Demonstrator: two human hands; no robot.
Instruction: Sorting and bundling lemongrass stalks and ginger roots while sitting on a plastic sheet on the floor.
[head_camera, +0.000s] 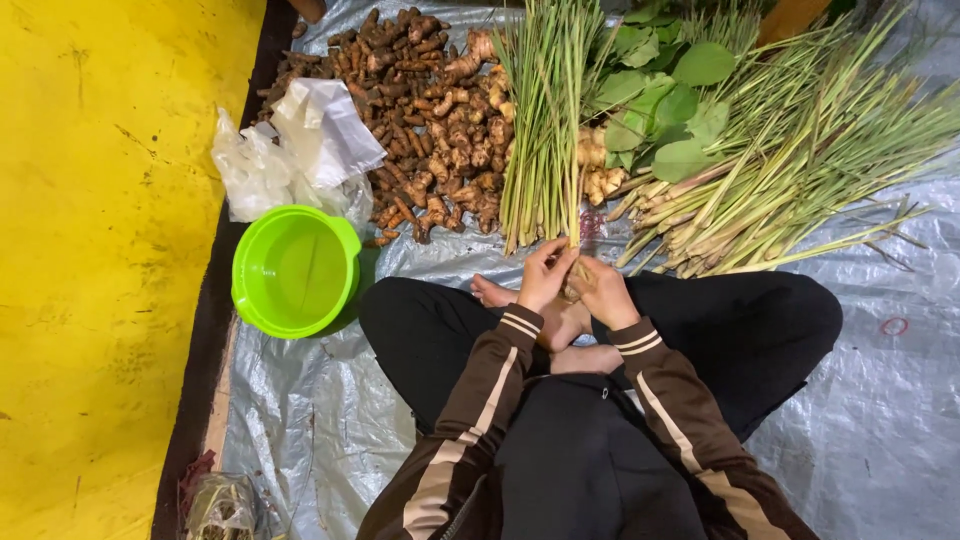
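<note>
Both hands close around the base of 1 lemongrass stalk (570, 262), held over the crossed legs: the left hand (545, 275) pinches it from the left side, fingers curled at the root end, and the right hand (603, 290) wraps it from the right, the 2 hands touching each other. The stalk's green top runs up into the upright bundle (545, 120) lying just ahead, so where one ends and the other begins is hard to tell. To the right lies a bigger heap (790, 170) of lemongrass, fanned out across the grey tarp (880, 420), with broad green leaves (670, 100) behind it. Brown ginger-like roots (430, 110) are piled to the left of the bundle, beside crumpled plastic bags (300, 145). A green bowl (295, 270) sits near the left knee and looks empty. Judging from this, the work appears to be at an early stage: 1 stalk is in hand, nothing has gone into the bowl, and both piles seem largely untouched. Whether any stalks in the bundle are already trimmed cannot be told.
</note>
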